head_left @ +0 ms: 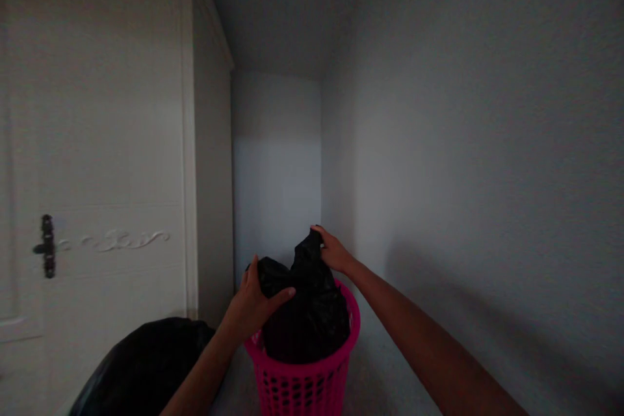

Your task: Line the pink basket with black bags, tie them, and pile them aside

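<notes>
A black plastic bag [306,318] sits inside a pink basket [302,377] with holes in its side, and its upper part rises above the rim. My right hand [334,252] pinches a bunched peak at the top of the bag. On the left, my left hand [256,305] grips another raised fold, its thumb stretched across the front and its fingers partly hidden behind the plastic. What is inside the bag does not show.
A second dark, rounded bag [146,364] stands at the lower left, close to my left forearm. Behind it rises a white wardrobe [112,143] with a dark door handle [47,247]. A pale wall [463,143] runs along the right. The room is dim.
</notes>
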`<move>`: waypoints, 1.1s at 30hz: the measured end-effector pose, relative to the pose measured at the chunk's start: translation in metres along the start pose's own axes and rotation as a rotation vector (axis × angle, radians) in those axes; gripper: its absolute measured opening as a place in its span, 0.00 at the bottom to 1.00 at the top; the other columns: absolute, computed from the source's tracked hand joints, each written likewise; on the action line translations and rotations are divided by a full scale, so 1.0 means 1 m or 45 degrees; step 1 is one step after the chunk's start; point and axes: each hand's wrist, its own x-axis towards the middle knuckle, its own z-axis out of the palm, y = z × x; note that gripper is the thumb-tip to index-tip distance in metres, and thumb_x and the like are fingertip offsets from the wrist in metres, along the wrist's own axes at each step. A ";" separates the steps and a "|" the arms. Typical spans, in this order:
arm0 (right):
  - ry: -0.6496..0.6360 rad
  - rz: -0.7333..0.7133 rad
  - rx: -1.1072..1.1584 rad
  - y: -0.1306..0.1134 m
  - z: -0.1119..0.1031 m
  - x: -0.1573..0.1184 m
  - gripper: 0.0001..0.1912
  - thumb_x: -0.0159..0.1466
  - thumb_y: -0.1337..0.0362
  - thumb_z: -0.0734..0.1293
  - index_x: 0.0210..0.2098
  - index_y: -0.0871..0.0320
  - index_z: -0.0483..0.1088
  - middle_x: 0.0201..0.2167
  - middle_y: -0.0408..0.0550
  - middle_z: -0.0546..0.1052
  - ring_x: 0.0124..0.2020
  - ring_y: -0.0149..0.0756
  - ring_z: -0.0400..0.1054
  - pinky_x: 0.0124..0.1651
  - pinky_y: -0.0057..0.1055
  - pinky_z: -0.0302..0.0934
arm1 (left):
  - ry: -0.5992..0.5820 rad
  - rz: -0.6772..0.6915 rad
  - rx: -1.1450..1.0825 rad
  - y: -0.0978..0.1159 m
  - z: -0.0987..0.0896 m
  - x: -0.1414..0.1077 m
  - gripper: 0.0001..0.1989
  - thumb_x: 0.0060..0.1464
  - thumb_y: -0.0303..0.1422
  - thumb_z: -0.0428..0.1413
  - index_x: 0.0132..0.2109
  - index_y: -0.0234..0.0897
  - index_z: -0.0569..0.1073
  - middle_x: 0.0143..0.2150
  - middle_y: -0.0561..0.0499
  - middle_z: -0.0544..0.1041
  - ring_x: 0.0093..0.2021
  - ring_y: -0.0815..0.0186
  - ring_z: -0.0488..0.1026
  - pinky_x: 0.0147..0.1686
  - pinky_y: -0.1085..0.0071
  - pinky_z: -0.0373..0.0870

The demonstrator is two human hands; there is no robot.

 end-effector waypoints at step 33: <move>-0.070 0.093 0.319 -0.074 0.041 -0.036 0.11 0.64 0.57 0.70 0.40 0.57 0.80 0.38 0.47 0.84 0.42 0.44 0.76 0.46 0.40 0.72 | -0.276 0.342 -0.308 0.032 -0.036 0.007 0.71 0.41 0.44 0.75 0.78 0.48 0.35 0.80 0.36 0.45 0.78 0.40 0.45 0.74 0.40 0.45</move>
